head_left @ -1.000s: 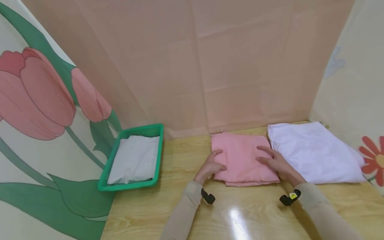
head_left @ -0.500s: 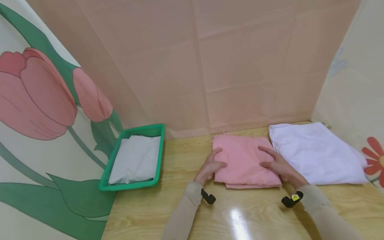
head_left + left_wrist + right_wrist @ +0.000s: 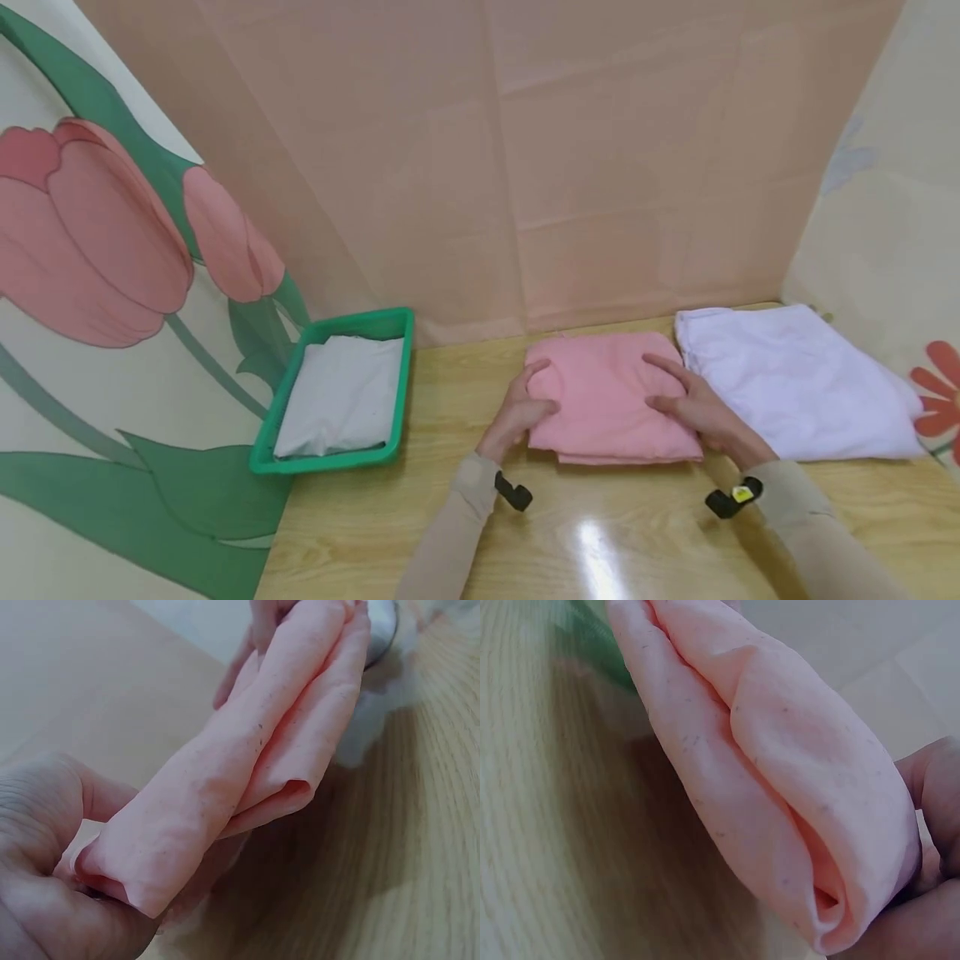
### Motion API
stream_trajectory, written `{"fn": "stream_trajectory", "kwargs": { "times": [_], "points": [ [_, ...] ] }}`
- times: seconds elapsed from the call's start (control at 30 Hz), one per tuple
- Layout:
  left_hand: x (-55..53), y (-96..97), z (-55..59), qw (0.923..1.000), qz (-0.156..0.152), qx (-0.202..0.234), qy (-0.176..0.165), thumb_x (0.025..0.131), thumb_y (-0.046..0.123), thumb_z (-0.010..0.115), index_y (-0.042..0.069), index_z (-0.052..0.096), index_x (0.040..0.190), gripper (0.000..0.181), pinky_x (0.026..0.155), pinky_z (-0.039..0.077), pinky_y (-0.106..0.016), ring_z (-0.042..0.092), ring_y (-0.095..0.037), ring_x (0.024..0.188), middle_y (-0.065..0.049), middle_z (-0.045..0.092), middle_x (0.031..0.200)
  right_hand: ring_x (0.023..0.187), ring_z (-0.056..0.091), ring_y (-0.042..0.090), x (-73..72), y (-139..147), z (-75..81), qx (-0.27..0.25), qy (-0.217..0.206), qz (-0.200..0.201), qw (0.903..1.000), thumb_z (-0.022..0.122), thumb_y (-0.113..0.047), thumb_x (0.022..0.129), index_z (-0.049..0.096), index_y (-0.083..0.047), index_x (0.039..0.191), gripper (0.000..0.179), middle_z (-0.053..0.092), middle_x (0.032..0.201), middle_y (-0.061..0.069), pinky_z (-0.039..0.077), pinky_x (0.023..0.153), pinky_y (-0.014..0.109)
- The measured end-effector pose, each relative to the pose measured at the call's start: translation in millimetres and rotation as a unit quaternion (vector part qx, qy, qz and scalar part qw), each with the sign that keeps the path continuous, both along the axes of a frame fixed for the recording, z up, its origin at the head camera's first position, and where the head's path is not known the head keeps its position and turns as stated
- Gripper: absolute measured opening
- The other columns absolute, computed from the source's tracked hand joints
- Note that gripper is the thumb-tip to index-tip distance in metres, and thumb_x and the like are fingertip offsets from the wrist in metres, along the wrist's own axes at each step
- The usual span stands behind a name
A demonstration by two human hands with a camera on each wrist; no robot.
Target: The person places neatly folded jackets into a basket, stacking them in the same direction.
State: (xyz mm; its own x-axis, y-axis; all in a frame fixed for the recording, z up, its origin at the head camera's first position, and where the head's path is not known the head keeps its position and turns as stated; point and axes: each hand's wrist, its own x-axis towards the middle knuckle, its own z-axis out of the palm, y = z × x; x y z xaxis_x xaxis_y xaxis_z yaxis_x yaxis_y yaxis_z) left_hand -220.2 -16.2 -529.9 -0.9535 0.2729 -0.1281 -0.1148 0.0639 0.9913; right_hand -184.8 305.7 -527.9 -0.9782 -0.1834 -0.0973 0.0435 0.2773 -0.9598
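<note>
A folded pink cloth [image 3: 600, 400] is held between my two hands, with a shadow under it on the wooden table. My left hand [image 3: 517, 412] grips its left side, thumb on top and other fingers partly hidden at the edge. Opposite, my right hand [image 3: 701, 412] grips the right side, thumb and a finger showing on top. In the left wrist view the cloth [image 3: 217, 765] runs away from the thumb in thick folded layers. The right wrist view shows its rolled fold [image 3: 780, 772] tucked into the right hand's fingers [image 3: 934, 787].
To the right lies a folded white-lavender cloth [image 3: 795, 383], close beside the right hand. A green basket [image 3: 405, 383] holding a folded light grey cloth [image 3: 341, 396] stands at the left. The wooden table [image 3: 465, 367] meets a tan-draped wall [image 3: 487, 167] at the back.
Both hands have taken hold of the pink cloth's sides. Its surface now bulges and its far corners have rounded, and it has risen slightly.
</note>
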Motion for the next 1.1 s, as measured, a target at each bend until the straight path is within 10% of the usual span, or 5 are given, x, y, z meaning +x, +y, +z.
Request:
{"fn": "stream_trajectory", "kwargs": {
  "times": [0.2,0.33,0.47,0.67,1.1],
  "points": [
    [0.5,-9.2,15.7,0.9995,0.005,-0.012,0.028,0.076,-0.016,0.070,0.025,0.054,0.156,0.091,0.056,0.054,-0.025,0.051,-0.011,0.059,-0.029,0.039,0.160,0.136,0.039,0.034,-0.3,-8,16.0,0.018,0.021,-0.001,0.9996,0.074,-0.020,0.101,0.029,-0.027,0.170,0.083,0.014,0.174,0.021,0.046,0.093,0.020],
    [0.4,-16.4,26.1,0.9989,0.013,-0.022,0.039,0.074,-0.015,0.071,0.027,0.054,0.156,0.093,0.058,0.058,-0.030,0.054,-0.014,0.062,-0.026,0.039,0.162,0.152,0.023,0.037,-2.4,-14,25.4,0.036,0.032,0.001,0.9988,0.075,-0.024,0.101,0.030,-0.032,0.170,0.082,0.013,0.178,0.016,0.039,0.111,0.038],
    [0.7,-23.6,33.8,0.9972,0.025,-0.035,0.061,0.076,-0.008,0.076,0.027,0.056,0.154,0.088,0.086,0.063,-0.046,0.063,-0.023,0.101,-0.020,0.041,0.165,0.157,0.016,0.036,-5.1,-21,32.5,0.037,0.035,0.008,0.9987,0.075,-0.023,0.101,0.029,-0.033,0.170,0.083,0.013,0.179,0.012,0.032,0.118,0.056],
    [1.0,-35.9,42.8,0.9955,0.040,-0.026,0.082,0.080,0.000,0.078,0.026,0.059,0.152,0.079,0.119,0.038,-0.065,0.042,-0.040,0.148,-0.013,0.041,0.167,0.156,0.021,0.036,-7.9,-33,41.9,0.029,0.040,0.019,0.9986,0.075,-0.026,0.101,0.031,-0.030,0.170,0.081,0.017,0.178,0.012,0.041,0.102,0.019],
    [8.0,-69.0,65.4,0.9932,0.061,-0.036,0.093,0.082,0.001,0.076,0.030,0.059,0.151,0.077,0.108,0.050,-0.062,0.051,-0.041,0.139,-0.016,0.044,0.164,0.151,0.029,0.033,-11.5,-68,55.1,-0.025,0.068,0.036,0.9967,0.073,-0.017,0.102,0.036,-0.020,0.167,0.075,0.019,0.177,0.015,0.042,0.095,0.010]
  ]
}}
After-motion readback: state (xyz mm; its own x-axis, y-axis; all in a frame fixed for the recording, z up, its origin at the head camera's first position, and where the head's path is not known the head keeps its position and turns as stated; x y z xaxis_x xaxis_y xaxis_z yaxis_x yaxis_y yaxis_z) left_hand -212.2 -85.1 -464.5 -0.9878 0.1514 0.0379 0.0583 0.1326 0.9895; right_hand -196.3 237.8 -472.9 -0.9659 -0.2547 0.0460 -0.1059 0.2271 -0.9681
